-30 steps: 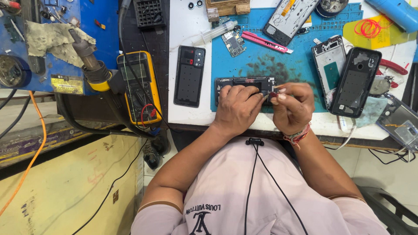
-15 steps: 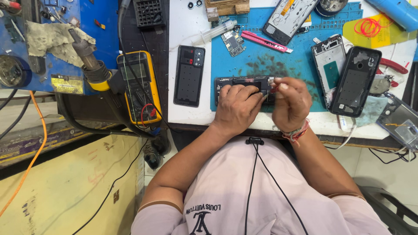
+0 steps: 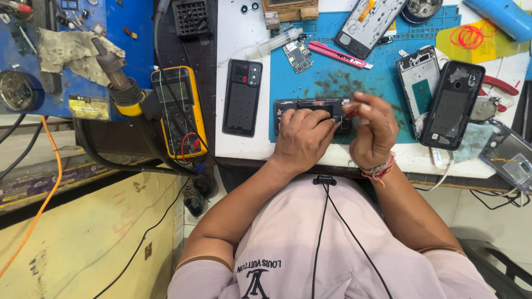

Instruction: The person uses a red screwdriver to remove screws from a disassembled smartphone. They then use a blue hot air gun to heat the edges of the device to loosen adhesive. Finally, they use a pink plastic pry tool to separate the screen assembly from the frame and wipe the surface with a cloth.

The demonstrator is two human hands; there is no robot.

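An opened black phone (image 3: 310,108) lies on the blue work mat (image 3: 338,77) near the table's front edge. My left hand (image 3: 302,138) rests on the phone's lower half and presses it down. My right hand (image 3: 374,130) hovers over the phone's right end, raised a little, with thumb and forefinger pinched together on something small and reddish that I cannot make out. Part of the phone is hidden under both hands.
A black back cover (image 3: 242,97) lies left of the mat. A phone frame (image 3: 418,83) and a black case (image 3: 453,104) lie at the right. A pink cutter (image 3: 339,55), a circuit board (image 3: 298,55), a syringe (image 3: 275,41), a yellow multimeter (image 3: 178,111) and a soldering iron (image 3: 116,75) are around.
My right hand has lifted from the phone's right end and moved slightly up and right, fingers pinched. My left hand stays on the phone.
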